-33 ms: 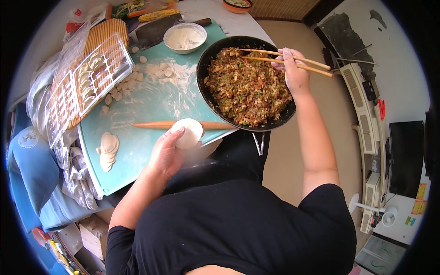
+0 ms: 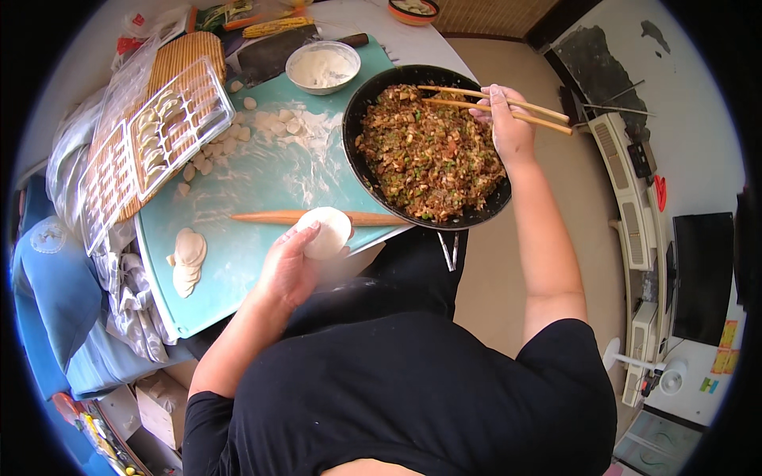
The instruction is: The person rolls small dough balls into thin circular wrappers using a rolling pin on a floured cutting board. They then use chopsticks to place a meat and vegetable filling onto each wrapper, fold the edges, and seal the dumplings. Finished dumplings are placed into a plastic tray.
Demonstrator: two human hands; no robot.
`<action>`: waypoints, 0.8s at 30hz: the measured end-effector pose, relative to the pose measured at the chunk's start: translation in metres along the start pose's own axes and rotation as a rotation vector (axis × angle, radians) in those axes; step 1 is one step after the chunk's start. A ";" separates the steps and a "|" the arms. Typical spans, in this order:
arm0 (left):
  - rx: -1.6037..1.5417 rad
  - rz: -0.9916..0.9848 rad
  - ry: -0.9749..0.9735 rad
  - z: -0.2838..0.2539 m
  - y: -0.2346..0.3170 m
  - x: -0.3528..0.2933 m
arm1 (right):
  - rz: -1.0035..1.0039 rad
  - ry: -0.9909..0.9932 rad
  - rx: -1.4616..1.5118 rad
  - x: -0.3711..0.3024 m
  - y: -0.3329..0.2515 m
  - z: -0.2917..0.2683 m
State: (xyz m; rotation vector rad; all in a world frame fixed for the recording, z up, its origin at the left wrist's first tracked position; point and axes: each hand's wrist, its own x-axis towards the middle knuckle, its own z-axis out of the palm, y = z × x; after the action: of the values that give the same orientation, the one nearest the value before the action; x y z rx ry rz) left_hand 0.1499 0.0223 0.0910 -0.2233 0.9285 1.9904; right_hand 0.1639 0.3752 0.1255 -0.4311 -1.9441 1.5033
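Observation:
My left hand [image 2: 290,262] pinches a round white dumpling wrapper [image 2: 328,234] between thumb and fingers, above the near edge of the mat. In my right hand [image 2: 508,123] is a pair of wooden chopsticks [image 2: 540,113], their tips in the chopped brown and green filling [image 2: 429,155]. That filling covers the inside of a black pan [image 2: 349,147]. Behind the wrapper a tapered wooden rolling pin [image 2: 270,216] lies across the teal mat [image 2: 238,274]. A small stack of overlapping wrappers [image 2: 189,258] rests at the mat's left.
Floury dough pieces [image 2: 286,123] are scattered towards the far side, near a bowl of flour [image 2: 323,67] and a cleaver [image 2: 274,55]. At far left, a clear compartment tray [image 2: 214,111] with several dumplings [image 2: 151,131] sits on a ridged wooden board [image 2: 186,59].

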 end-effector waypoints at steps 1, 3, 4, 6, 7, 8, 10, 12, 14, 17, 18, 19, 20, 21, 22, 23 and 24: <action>-0.009 0.003 0.002 -0.004 0.000 0.000 | 0.014 0.005 -0.003 0.003 0.003 0.002; -0.025 0.007 0.016 -0.009 -0.001 0.000 | 0.046 0.014 -0.010 0.009 0.007 0.007; -0.031 0.008 0.027 -0.011 -0.002 0.000 | 0.047 0.020 0.006 0.010 0.007 0.011; -0.040 0.014 0.040 -0.014 -0.001 0.000 | 0.054 0.032 0.038 0.008 0.007 0.020; -0.042 0.018 0.043 -0.014 -0.001 0.000 | 0.040 0.034 0.040 0.009 0.009 0.024; -0.045 0.022 0.046 -0.015 -0.001 0.000 | 0.038 0.030 0.048 0.010 0.010 0.028; -0.050 0.032 0.049 -0.015 -0.001 0.000 | 0.039 0.029 0.061 0.012 0.011 0.033; -0.055 0.032 0.048 -0.016 -0.001 0.000 | 0.065 0.027 0.079 0.015 0.011 0.039; -0.057 0.022 0.044 -0.016 0.000 0.001 | 0.077 0.017 0.059 0.017 0.017 0.043; -0.042 0.025 0.063 -0.016 0.002 0.001 | 0.086 -0.005 0.073 0.017 0.019 0.050; -0.035 0.028 0.062 -0.016 0.002 0.001 | 0.096 -0.008 0.079 0.016 0.019 0.053; -0.028 0.031 0.061 -0.016 0.002 0.002 | 0.106 -0.009 0.085 0.014 0.020 0.055; -0.021 0.032 0.060 -0.015 0.002 0.004 | 0.117 -0.010 0.090 0.012 0.020 0.059; -0.023 0.032 0.063 -0.016 0.003 0.004 | 0.098 0.018 0.058 0.008 0.015 0.065; -0.025 0.030 0.066 -0.016 0.003 0.005 | 0.121 0.020 0.088 0.005 0.014 0.068; -0.027 0.028 0.068 -0.015 0.003 0.006 | 0.144 0.023 0.118 0.001 0.014 0.069; -0.011 0.035 0.062 -0.013 0.005 0.007 | 0.165 0.029 0.148 -0.001 0.013 0.069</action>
State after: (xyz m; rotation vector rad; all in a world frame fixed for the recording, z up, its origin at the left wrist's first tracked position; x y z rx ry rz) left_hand 0.1396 0.0165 0.0808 -0.2781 0.9666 2.0308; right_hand 0.1173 0.3275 0.1029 -0.5554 -1.7968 1.7224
